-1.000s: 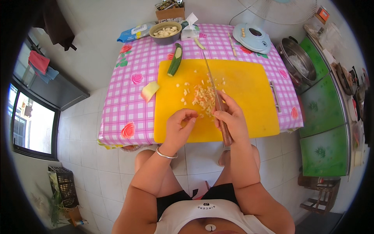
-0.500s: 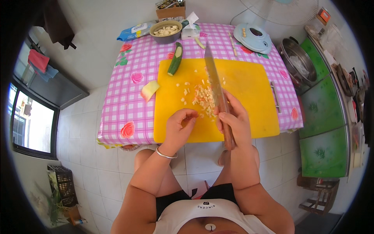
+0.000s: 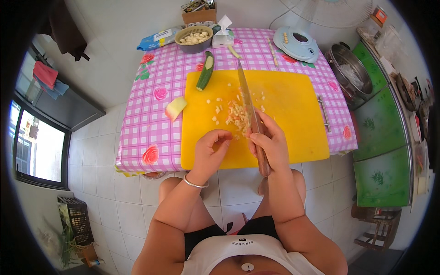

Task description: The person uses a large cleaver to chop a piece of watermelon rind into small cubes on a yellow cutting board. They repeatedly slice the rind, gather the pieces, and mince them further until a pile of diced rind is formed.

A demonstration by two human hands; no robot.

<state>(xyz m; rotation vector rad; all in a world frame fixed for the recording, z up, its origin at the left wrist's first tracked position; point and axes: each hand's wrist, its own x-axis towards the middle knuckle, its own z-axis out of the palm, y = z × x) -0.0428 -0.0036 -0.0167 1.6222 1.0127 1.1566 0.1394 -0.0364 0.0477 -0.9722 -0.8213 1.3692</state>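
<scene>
The right hand (image 3: 270, 145) was closed round the wooden handle of a long knife (image 3: 247, 103), whose blade ran toward 12 o'clock across the yellow board (image 3: 293, 114). The chopped bits (image 3: 238, 117) lay in a loose heap at the board's middle, just at 9 o'clock of the blade. The left hand (image 3: 211, 149) sat at 7 o'clock of that heap, fingers curled in; whether it pinched anything could not be told from this view.

The main risk was a cut: the curled left fingers sat close to the blade's heel, and a slip sideways would likely meet them. Scattered bits toward 10 o'clock could be swept off the board onto the checked cloth (image 3: 151, 110). The board's near edge seemed to overhang the surface (image 3: 341, 146) a little, so hard pressure there might tip it. The cucumber (image 3: 205, 73) at the board's 11 o'clock corner lay well clear.
</scene>
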